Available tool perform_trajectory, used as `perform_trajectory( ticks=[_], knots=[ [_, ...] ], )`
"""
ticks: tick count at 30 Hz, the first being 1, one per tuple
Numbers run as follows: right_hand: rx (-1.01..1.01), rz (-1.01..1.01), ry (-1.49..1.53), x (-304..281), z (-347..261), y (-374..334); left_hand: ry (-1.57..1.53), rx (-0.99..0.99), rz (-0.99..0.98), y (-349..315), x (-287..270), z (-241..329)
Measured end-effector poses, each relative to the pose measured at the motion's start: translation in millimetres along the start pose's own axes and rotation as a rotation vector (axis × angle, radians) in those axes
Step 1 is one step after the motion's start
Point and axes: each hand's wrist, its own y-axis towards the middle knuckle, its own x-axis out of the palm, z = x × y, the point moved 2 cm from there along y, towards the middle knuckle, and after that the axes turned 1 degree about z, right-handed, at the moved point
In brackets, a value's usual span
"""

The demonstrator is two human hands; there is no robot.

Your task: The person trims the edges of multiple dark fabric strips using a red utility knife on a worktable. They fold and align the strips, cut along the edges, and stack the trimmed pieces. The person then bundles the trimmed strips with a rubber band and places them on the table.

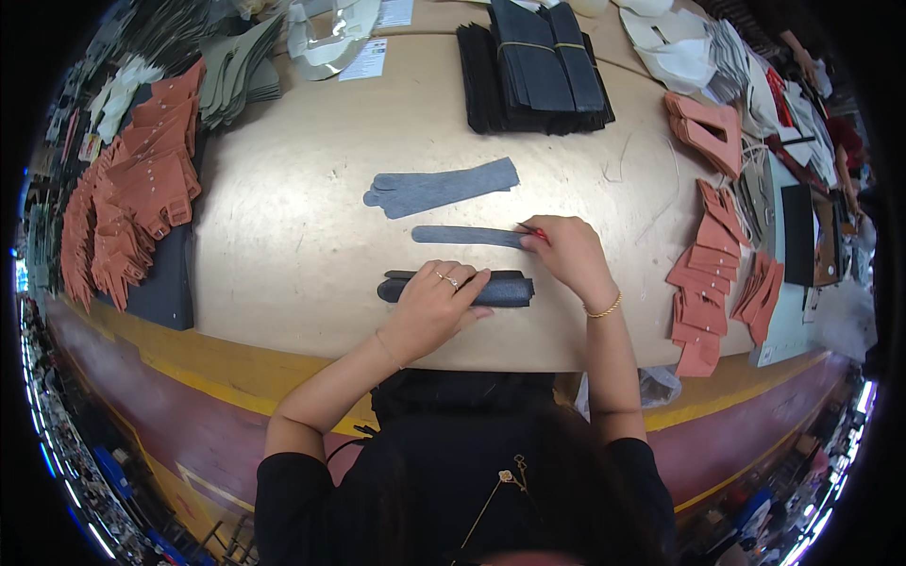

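Observation:
My left hand (429,302), with a ring on one finger, lies across a stack of dark strips (510,290) near the table's front edge, fingers over the top and thumb along the near side. Beyond it a single narrow blue-grey strip (462,234) with a rounded left end lies flat. At that strip's right end my right hand (569,253) is closed around a small red tool (539,234) with a dark pointed tip. Its exact kind is mostly hidden by the fingers. Farther out, several loose blue-grey strips (439,186) lie overlapped in a slanted pile.
Banded bundles of dark pieces (538,71) stand at the back. Orange-brown cut pieces are fanned out on the left (142,179) and lie in rows on the right (703,269). A black open box (810,236) sits at the far right. Loose threads (661,193) lie right of centre.

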Motion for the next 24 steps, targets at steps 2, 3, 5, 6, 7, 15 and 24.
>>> perform_trajectory(
  ticks=[2,3,5,6,7,15,24],
  knots=[
    [0.011,-0.015,0.096,-3.7,7.5,4.0,-0.045,-0.065,0.02,2.9,-9.8,1.6],
    [0.023,-0.028,0.123,-5.3,9.9,4.4,-0.052,-0.087,0.057,4.2,-15.8,2.4],
    [0.031,-0.038,0.173,-6.8,10.6,2.2,-0.033,-0.157,0.13,9.1,-25.9,-2.7],
    [0.023,-0.035,0.194,-7.9,10.2,0.4,0.006,-0.189,0.14,11.8,-30.6,-10.3],
    [0.009,-0.028,0.219,-8.7,9.0,-1.5,0.045,-0.221,0.15,14.9,-34.6,-20.6],
    [-0.019,0.098,0.208,-4.0,3.0,-1.7,-0.204,-0.386,-0.181,24.5,-29.0,-70.9],
    [-0.125,0.208,0.186,5.6,2.5,-1.8,-0.309,-0.446,-0.161,19.6,-26.2,-75.4]
  ],
)
